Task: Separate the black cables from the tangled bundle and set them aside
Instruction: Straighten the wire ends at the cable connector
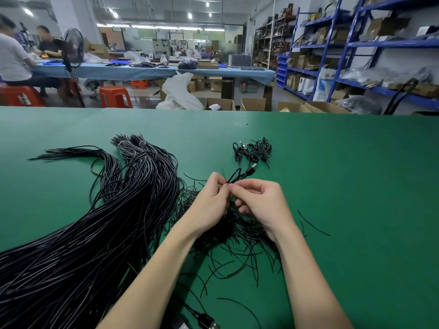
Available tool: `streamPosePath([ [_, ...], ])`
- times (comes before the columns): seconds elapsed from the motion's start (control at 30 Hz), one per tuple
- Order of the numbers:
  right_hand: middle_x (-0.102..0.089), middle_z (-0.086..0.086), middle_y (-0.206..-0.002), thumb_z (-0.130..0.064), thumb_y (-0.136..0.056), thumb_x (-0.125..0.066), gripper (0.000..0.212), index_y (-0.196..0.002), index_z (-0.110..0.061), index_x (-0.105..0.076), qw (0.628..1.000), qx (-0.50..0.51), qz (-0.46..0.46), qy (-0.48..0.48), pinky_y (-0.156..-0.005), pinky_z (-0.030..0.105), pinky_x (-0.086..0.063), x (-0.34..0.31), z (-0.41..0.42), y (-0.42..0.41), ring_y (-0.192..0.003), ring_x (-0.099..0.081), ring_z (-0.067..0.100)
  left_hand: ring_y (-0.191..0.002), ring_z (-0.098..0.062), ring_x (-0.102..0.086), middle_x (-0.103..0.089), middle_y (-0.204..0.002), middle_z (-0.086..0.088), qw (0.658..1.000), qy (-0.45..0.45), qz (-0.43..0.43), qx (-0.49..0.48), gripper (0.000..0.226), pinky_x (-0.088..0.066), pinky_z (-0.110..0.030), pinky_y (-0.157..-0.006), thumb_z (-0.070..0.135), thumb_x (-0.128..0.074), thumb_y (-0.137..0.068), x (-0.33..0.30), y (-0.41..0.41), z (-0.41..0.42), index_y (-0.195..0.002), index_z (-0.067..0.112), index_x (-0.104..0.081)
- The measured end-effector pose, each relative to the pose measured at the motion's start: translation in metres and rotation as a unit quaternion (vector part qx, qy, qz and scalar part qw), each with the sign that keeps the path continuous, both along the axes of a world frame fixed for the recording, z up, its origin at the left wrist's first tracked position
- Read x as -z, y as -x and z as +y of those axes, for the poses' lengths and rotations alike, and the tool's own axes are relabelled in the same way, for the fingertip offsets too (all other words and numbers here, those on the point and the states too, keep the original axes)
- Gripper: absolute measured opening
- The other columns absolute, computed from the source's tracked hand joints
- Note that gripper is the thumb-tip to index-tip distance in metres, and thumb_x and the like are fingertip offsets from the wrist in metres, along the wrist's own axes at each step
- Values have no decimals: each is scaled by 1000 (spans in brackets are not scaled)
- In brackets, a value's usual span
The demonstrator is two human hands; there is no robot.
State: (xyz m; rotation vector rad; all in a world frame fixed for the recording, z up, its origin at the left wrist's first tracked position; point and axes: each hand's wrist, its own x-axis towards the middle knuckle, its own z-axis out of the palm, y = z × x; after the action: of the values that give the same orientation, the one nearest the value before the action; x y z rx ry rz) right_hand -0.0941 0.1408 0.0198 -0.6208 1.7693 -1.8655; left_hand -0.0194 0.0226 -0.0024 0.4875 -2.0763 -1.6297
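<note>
While both hands are raised just above the green table [332, 162], a thin black cable [240, 175] is pinched between them near the middle of the head view. The left hand [211, 198] is curled, with thumb and forefinger closed on the cable where it bends. The right hand [259, 200] is curled beside it, its fingertips nipping the same strand, so that the two hands are almost touching. A plug [251, 169] is seen at the far end of that cable, just beyond the hands.

Beneath the wrists and forearms a tangled pile of short black strands [237, 236] is spread over the table, with loose ends sticking out toward the near edge. To the left, a large bundle of long black cables [99, 222] is laid from the near-left corner up toward the middle, its far ends fanned into tufts. Farther back and slightly right of the hands, a small heap of coiled cables with plugs [253, 150] is set apart from the rest. Another plug [209, 322] is visible at the bottom edge, between the forearms.

Beyond the table, cardboard boxes [253, 104], red stools [115, 97], blue shelving [356, 43] and a long blue bench [154, 70] are seen, with two people seated at the far left.
</note>
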Motion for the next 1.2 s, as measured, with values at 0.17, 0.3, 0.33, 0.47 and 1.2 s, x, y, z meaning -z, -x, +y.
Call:
streamPosePath([
  [0.17,-74,5,-72,-1,-86,-78,8,-87,-9,-79,997,-17,-77,19,-54,17,-55,-4,5,2,-59,-67,7,-57,-11,-38,-48,-66,8,1000,-6,9,3,18,-33,-33,-56,31,-47,-99,-1,1,1,-80,31,-46],
  [0.3,-76,5,-73,-7,-83,-83,25,-101,-6,-65,990,22,-137,35,-52,18,-56,-3,2,-1,-56,-67,8,-64,-15,-38,-50,-72,2,1000,20,5,4,23,-34,-40,-64,25,-44,-102,-3,1,4,-79,31,-45],
  [0.33,-76,6,-74,-7,-83,-83,28,-103,-6,-63,987,24,-152,39,-53,18,-56,-2,2,-1,-56,-68,8,-63,-15,-39,-50,-73,2,1000,21,7,5,21,-35,-39,-64,23,-44,-104,-3,0,4,-83,27,-45],
  [0.47,-77,5,-76,-7,-85,-80,29,-110,2,-70,980,0,-197,40,-55,17,-57,-1,3,2,-57,-68,6,-59,-9,-41,-52,-71,4,999,23,16,17,19,-37,-30,-57,19,-45,-105,-4,-1,5,-86,20,-46],
  [1.2,-78,14,-102,-1,-84,-76,21,-105,2,-72,983,-121,-127,45,-70,30,-63,2,25,14,-78,-73,16,-53,-4,-47,-60,-71,-2,980,-186,51,57,32,-44,-15,-53,14,-56,-100,-18,-10,2,-69,19,-63],
])
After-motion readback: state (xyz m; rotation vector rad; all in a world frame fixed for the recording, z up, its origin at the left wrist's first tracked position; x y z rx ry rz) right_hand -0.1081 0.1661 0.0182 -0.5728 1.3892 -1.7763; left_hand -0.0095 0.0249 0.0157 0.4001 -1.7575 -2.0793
